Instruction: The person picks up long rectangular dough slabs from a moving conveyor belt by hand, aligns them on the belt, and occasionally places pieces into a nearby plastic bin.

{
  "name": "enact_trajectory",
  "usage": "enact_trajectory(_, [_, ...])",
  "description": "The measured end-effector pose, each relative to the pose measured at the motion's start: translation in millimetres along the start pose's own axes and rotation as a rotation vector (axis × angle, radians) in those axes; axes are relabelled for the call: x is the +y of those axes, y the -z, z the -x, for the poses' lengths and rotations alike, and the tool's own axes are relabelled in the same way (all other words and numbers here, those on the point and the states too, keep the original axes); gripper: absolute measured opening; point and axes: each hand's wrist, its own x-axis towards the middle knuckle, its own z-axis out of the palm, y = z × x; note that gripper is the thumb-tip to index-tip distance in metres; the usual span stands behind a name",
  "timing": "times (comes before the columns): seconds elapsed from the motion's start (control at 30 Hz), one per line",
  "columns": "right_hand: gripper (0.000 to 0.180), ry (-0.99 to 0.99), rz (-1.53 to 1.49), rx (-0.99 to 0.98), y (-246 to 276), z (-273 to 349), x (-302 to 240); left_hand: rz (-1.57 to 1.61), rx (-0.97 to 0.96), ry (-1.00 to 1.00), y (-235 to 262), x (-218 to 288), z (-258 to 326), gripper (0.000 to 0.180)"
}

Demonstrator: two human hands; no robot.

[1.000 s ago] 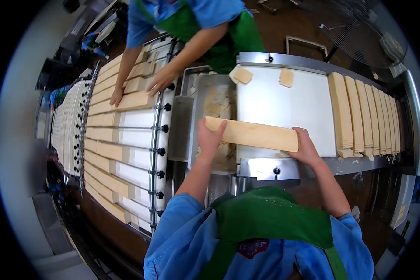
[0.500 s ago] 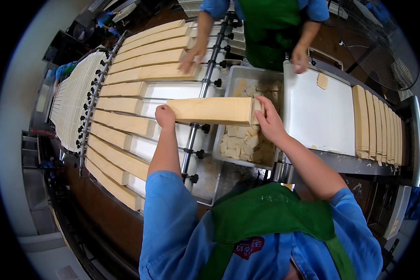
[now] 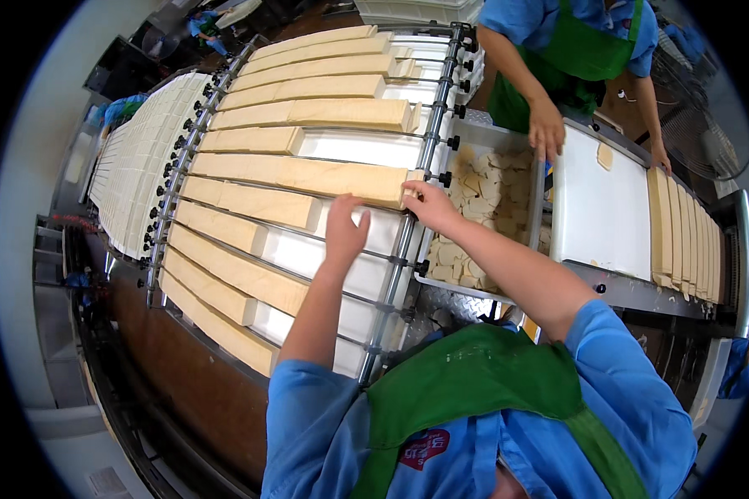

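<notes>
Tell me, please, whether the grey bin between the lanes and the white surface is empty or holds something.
Not empty: many flat, pale pieces lie heaped in the grey bin; how deep, I cannot tell.

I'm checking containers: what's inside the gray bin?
Pale, flat loose pieces lie heaped in the gray bin; the bottom beneath them can't be seen, and the right forearm hides some.

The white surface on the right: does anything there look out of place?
Yes: a single pale slice lies loose near the far edge of the white surface, apart from the neat rows at its right end, so it looks stray.
</notes>
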Motion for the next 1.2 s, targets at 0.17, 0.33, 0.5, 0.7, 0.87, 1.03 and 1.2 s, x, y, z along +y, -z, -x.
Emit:
enact_trajectory(0.17, [0.039, 0.030, -0.100, 0.036, 9.5, 7.4, 7.3, 0.244, -0.037, 0.142, 3.8, 50.4, 37.1, 0.025])
enact_trajectory(0.33, [0.032, -0.001, -0.356, 0.229, 45.7, 36.1, 54.3, 0.373, -0.038, 0.122, -11.6, 86.6, 59.8, 0.020])
enact_trajectory(0.5, [0.045, -0.173, 0.063, 0.261, 100.7, 101.1, 128.6, 0.512, -0.110, 0.127, -31.8, 121.4, 63.3, 0.009])
enact_trajectory(0.7, [0.026, -0.138, -0.071, 0.594, 177.6, 212.7, 162.3, 0.533, -0.273, 0.108, -66.3, 167.3, 46.5, 0.010])
enact_trajectory(0.87, [0.020, -0.179, -0.388, 1.056, 256.2, 296.6, 227.6, 0.580, -0.430, 0.011, -126.6, 216.0, 30.5, 0.012])
enact_trajectory(1.03, [0.031, -0.349, -0.483, 1.522, 350.5, 346.6, 299.7, 0.521, -0.540, -0.092, -177.4, 312.2, 13.0, 0.011])
enact_trajectory(1.2, [0.039, -0.302, -0.641, 1.833, 432.4, 345.5, 339.5, 0.530, -0.663, -0.177, -221.3, 389.9, 0.4, 0.014])
